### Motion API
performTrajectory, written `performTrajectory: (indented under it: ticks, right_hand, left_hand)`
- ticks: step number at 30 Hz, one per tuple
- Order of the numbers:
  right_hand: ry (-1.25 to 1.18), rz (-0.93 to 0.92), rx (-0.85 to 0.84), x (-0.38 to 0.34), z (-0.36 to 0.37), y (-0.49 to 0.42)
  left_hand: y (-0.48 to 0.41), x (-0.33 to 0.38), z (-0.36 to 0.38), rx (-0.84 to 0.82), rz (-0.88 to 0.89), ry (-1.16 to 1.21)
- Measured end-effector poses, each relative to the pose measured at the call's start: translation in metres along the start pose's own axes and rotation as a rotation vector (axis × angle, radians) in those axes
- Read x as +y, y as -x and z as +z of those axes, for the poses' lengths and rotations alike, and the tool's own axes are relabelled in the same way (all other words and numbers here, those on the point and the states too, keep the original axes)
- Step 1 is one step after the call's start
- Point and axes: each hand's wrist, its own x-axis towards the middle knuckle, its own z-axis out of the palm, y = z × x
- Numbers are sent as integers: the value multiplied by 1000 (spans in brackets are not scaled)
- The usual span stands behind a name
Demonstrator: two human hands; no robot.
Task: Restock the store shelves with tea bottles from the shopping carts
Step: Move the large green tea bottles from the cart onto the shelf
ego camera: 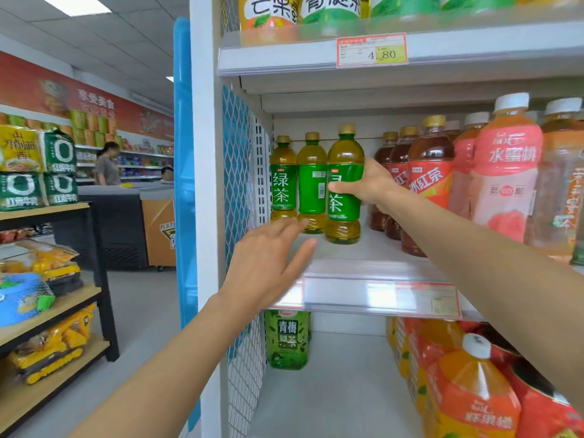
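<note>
Right hand (369,183) wrapped around a green tea bottle (344,184) standing upright on the middle shelf (363,251), two more green tea bottles (297,181) just left of it, left hand (268,263) fingers spread, empty, before the shelf edge

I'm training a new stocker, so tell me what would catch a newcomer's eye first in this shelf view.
First, the right grip holding a green tea bottle upright on the middle shelf, beside two matching bottles at its left end. The left grip, fingers spread, hovers before that shelf's front edge. Further right stand red tea bottles and a pink peach drink.
</note>
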Motion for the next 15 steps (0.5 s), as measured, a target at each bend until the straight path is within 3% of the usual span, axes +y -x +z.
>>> performTrajectory:
  ticks: [4, 10, 11, 14, 15]
  right_hand:
    - [190, 108, 106, 4, 0, -14]
    - [90, 136, 82, 10, 14, -35]
    - [135, 89, 134, 10, 14, -35]
    - [274, -245, 520, -1, 13, -34]
    - [251, -323, 557, -8, 15, -32]
  left_hand:
    - [8, -3, 6, 31, 49, -57]
    - [9, -4, 7, 32, 14, -47]
    - [9, -5, 7, 32, 11, -48]
    - [9, -4, 8, 41, 9, -48]
    - [9, -4, 9, 43, 10, -48]
